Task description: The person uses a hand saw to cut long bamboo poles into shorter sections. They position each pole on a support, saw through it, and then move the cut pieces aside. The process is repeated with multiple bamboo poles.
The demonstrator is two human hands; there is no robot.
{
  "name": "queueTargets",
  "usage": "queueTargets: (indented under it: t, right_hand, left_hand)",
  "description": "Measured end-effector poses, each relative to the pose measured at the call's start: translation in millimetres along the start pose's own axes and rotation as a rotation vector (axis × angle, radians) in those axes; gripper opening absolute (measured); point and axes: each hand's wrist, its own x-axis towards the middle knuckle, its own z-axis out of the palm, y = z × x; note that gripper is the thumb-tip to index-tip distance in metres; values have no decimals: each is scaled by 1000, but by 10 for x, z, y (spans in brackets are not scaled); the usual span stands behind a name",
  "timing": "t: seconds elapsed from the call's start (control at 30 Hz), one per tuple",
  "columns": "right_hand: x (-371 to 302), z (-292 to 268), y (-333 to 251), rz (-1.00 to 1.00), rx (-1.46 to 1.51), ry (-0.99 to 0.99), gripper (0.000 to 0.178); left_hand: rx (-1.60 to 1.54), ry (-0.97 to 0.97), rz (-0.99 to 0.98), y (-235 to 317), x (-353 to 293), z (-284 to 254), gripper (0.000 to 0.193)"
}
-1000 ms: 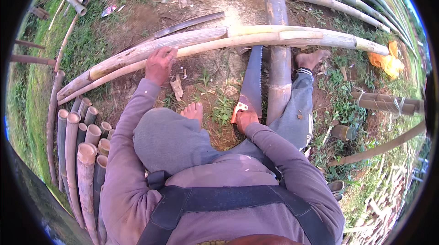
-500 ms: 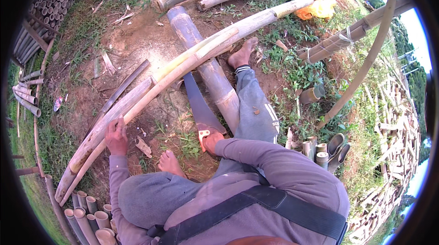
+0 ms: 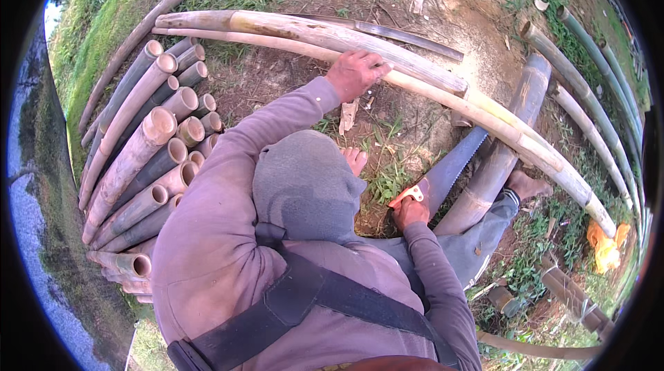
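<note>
Gripping saw (image 3: 449, 172), right hand (image 3: 411, 213); long axis slanted, pointing forward-right.

No readable text, pale marks (image 3: 478, 273) on grey trouser leg (image 3: 465, 248), possibly lettering, too small to tell

You're wearing dusty-mauve sweater (image 3: 221, 232), grey trousers (image 3: 304, 184), black strap (image 3: 366, 307), striped dark-and-white cuff (image 3: 510, 196); saw handle (image 3: 408, 195) showing orange, blade (image 3: 449, 165) blue-grey; bamboo poles (image 3: 391, 51) showing cream, brown blotches; plastic bag (image 3: 606, 246) glowing yellow-orange

Free gap between left foot (image 3: 355, 159) and saw (image 3: 451, 167); bamboo log (image 3: 501, 153) blocks saw's right.
</note>
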Motion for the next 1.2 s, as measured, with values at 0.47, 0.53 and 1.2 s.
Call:
queueTargets:
  t: [0.47, 0.53, 1.2]
  right_hand:
    - [33, -160, 32, 25, -61, -94, 51]
    - [63, -68, 51, 27, -69, -47, 47]
    - [64, -381, -20, 36, 39, -190, 43]
  left_hand:
    - [58, 49, -12, 59, 33, 4, 31]
    - [54, 31, -14, 49, 17, 2, 31]
    - [-118, 19, -53, -17, 38, -365, 40]
